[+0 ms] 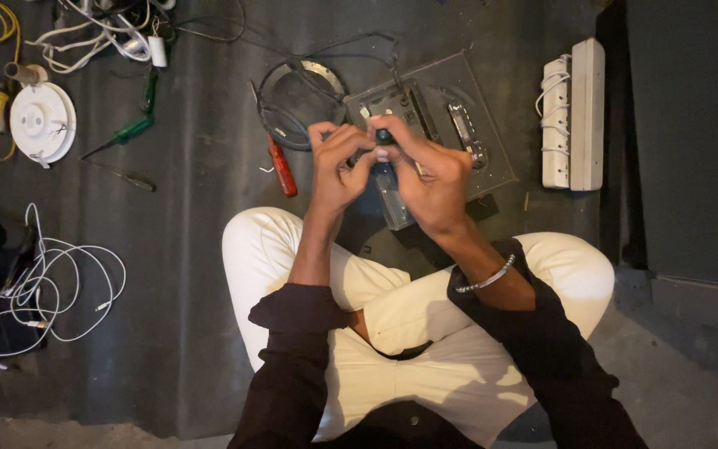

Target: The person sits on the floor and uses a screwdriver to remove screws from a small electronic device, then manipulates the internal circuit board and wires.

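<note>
I sit cross-legged on a dark floor mat, both hands raised together in front of me. My left hand (338, 162) and my right hand (427, 175) pinch a small dark part (383, 137) between their fingertips. A clear-handled screwdriver (392, 195) hangs down between the palms; which hand grips it I cannot tell. Just behind the hands lies a grey switch plate (446, 116) with metal fittings, wires running off it.
A metal ring (301, 100) and a red-handled screwdriver (282, 170) lie left of the hands. Green screwdrivers (126, 133), a white round fitting (41, 122), white cable coils (39, 287) and a white power strip (573, 112) surround me.
</note>
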